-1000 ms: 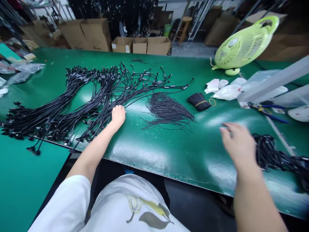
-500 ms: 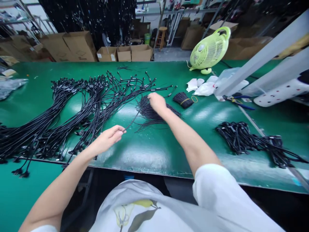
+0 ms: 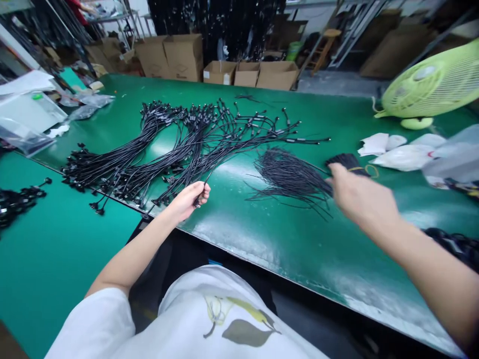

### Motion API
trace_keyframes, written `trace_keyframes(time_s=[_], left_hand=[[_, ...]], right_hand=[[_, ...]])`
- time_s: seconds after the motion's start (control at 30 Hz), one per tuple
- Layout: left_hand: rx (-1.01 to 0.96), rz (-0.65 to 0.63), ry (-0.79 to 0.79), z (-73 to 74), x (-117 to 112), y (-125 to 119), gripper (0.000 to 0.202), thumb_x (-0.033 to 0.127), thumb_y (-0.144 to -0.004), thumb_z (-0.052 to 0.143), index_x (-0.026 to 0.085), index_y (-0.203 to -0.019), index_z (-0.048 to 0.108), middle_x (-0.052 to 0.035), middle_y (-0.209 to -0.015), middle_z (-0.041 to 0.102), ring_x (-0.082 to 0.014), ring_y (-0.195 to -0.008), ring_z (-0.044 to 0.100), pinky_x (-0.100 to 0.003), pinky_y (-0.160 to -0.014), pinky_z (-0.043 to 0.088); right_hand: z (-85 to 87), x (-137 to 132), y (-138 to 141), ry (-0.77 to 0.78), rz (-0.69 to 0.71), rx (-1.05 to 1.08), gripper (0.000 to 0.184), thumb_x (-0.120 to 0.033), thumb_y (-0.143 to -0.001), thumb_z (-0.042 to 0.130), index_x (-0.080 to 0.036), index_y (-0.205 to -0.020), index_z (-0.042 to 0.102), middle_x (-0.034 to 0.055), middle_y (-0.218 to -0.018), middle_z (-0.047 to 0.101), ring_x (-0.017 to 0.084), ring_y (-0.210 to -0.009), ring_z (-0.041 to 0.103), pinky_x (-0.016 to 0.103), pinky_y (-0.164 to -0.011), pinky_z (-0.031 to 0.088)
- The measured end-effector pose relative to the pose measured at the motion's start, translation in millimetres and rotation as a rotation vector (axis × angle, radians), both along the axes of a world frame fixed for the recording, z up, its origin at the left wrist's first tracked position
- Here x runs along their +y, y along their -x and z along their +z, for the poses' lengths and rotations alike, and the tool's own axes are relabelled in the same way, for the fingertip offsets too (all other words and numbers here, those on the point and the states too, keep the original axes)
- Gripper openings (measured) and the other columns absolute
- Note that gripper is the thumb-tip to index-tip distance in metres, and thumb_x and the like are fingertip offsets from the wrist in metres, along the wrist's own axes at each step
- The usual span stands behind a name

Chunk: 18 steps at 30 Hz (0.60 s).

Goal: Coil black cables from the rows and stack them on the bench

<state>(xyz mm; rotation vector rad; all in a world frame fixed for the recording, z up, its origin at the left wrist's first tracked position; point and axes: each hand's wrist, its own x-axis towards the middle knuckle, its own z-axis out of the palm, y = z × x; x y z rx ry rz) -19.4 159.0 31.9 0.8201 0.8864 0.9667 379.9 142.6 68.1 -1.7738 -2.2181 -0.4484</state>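
Observation:
Many black cables with connectors [image 3: 179, 144] lie fanned across the green table [image 3: 262, 234]. My left hand [image 3: 189, 199] is closed round the end of one black cable near the table's front edge. To its right lies a loose heap of thin black ties [image 3: 288, 174]. My right hand [image 3: 359, 197] hovers at the right edge of that heap, blurred by motion, with its fingers pointing toward the ties. A banded bundle of black ties [image 3: 346, 160] sits just beyond it.
A green fan [image 3: 430, 85] stands at the back right, with white bags [image 3: 396, 149] before it. More black cables [image 3: 454, 244] lie at the right, and another bunch [image 3: 18, 199] on the left table. Cardboard boxes [image 3: 247, 72] line the far edge.
My left hand has closed round a cable and pulled it nearer. My right hand has drawn back from the middle of the tie heap to its right edge. The camera has turned left.

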Motion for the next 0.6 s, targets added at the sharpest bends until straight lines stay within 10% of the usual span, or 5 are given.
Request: trace_keyframes(time_s=[0.13,0.33,0.47,0.6], left_hand=[[0.123,-0.042,-0.077,-3.2,-9,-17,0.026,0.039,-0.082,0.067,0.015,-0.082,0.057,-0.0016,-0.081,0.057,-0.0091,-0.069,0.055,-0.019,-0.06,0.043],[0.664,-0.22,-0.61,-2.7,-41,-50,0.025,0.034,-0.097,0.04,0.019,-0.098,0.06,-0.0043,-0.092,0.063,-0.0145,-0.084,0.059,-0.028,-0.081,0.045],[0.966,-0.024,-0.824,-0.4,-33,-23,0.023,0.033,-0.095,0.045,0.019,-0.099,0.063,-0.0049,-0.091,0.062,-0.0172,-0.085,0.058,-0.029,-0.081,0.044],[1.104,0.188,-0.805,3.7,-3,42,0.02,0.032,-0.089,0.054,0.019,-0.091,0.068,-0.0049,-0.09,0.062,-0.0188,-0.089,0.057,-0.029,-0.084,0.043]], right_hand=[[-7.5,-48,38,0.215,0.154,-0.093,0.027,-0.028,-0.098,0.036,-0.018,-0.102,0.06,0.0091,-0.078,0.067,0.02,-0.059,0.058,0.028,-0.048,0.024],[6.4,-71,110,0.304,0.516,-0.119,0.023,-0.021,-0.099,0.038,-0.016,-0.092,0.06,0.0036,-0.074,0.061,0.012,-0.062,0.055,0.027,-0.053,0.024],[24.4,-51,100,0.253,0.363,-0.162,0.021,-0.016,-0.095,0.041,-0.016,-0.094,0.062,0.0058,-0.083,0.062,0.014,-0.068,0.054,0.027,-0.053,0.022],[62.3,-37,40,-0.002,-0.148,-0.159,0.03,-0.023,-0.099,0.034,-0.018,-0.102,0.064,0.0106,-0.096,0.062,0.017,-0.073,0.052,0.027,-0.051,0.021]])
